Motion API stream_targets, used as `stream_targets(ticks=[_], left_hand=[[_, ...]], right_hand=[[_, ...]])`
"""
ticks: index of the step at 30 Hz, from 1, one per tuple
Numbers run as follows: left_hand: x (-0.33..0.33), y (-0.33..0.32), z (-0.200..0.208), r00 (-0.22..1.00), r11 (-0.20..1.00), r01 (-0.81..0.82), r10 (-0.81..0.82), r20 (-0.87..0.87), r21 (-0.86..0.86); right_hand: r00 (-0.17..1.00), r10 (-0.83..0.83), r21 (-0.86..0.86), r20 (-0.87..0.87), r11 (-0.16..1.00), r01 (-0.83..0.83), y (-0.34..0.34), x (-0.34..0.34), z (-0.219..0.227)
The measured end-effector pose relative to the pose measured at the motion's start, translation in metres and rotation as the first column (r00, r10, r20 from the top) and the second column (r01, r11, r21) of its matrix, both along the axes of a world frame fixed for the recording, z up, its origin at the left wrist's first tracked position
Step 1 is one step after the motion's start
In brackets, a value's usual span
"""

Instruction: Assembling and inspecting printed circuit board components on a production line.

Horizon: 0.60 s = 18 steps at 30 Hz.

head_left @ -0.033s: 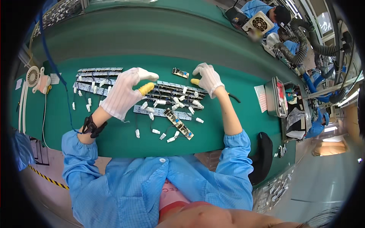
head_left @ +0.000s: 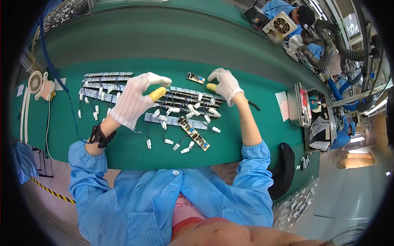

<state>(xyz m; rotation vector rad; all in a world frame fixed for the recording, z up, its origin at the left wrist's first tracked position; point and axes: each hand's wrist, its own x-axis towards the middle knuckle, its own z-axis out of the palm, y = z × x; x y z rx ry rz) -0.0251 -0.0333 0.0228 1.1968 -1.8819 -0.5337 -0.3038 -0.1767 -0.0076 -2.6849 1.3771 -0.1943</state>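
My left hand, in a white glove with a yellow cover on the thumb, is held over the left part of the boards. Its thumb and forefinger point right, apart, with nothing between them. Beyond the right end of the boards is my right hand, gloved alike, fingers bent, a gap between thumb and forefinger. Between the hands lies a small circuit board. Narrow LED strip boards with white plug connectors lie in a row below. A longer tan circuit board rests aslant across the nearest strip.
More strip boards lie at the left, partly behind my left hand. A small fan stands on the far left. A blue cord runs to my left wrist strap. Rightward are a metal tray and a black chair back.
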Motion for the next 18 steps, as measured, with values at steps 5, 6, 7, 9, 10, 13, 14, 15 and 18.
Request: stream_targets(ticks=[5, 6, 7, 9, 10, 13, 14, 15, 18], left_hand=[[-0.011, -0.015, -0.021, 0.943, 0.965, 0.109, -0.024, -0.333, 0.237], [-0.014, -0.013, -0.025, 0.929, 0.957, 0.122, -0.017, -0.370, 0.263], [-0.013, -0.010, -0.028, 0.923, 0.951, 0.116, 0.003, -0.384, 0.286], [-0.011, -0.006, -0.035, 0.876, 0.954, 0.081, 0.070, -0.477, 0.289], [-0.011, -0.004, -0.033, 0.833, 0.951, 0.069, 0.111, -0.542, 0.300], [-0.006, -0.004, -0.034, 0.834, 0.959, 0.052, 0.111, -0.540, 0.277], [-0.015, -0.004, -0.029, 0.866, 0.987, 0.039, 0.044, -0.498, 0.155], [-0.028, -0.005, -0.024, 0.895, 0.999, 0.034, -0.017, -0.446, 0.030], [-0.035, 0.003, -0.022, 0.959, 0.985, 0.088, -0.124, -0.253, -0.148]], right_hand=[[0.969, 0.025, -0.243, 0.247, 0.969, 0.037, 0.001, 0.016, -0.028], [0.981, -0.007, -0.229, 0.195, 0.972, 0.052, 0.010, 0.025, -0.026], [0.989, -0.043, -0.215, 0.140, 0.974, 0.073, 0.018, 0.032, -0.022], [0.948, 0.097, -0.015, 0.304, 0.995, -0.098, 0.004, 0.031, -0.017], [0.874, -0.039, 0.119, 0.484, 0.993, -0.022, 0.007, 0.029, -0.016], [0.508, -0.073, 0.232, 0.858, 0.938, -0.258, 0.030, 0.025, 0.019], [0.351, -0.149, 0.289, 0.924, 0.875, -0.388, 0.040, 0.030, 0.022], [0.192, -0.246, 0.311, 0.950, 0.796, -0.519, 0.051, 0.036, 0.023], [0.430, -0.096, 0.320, 0.897, 0.814, -0.485, 0.100, 0.057, 0.042]])
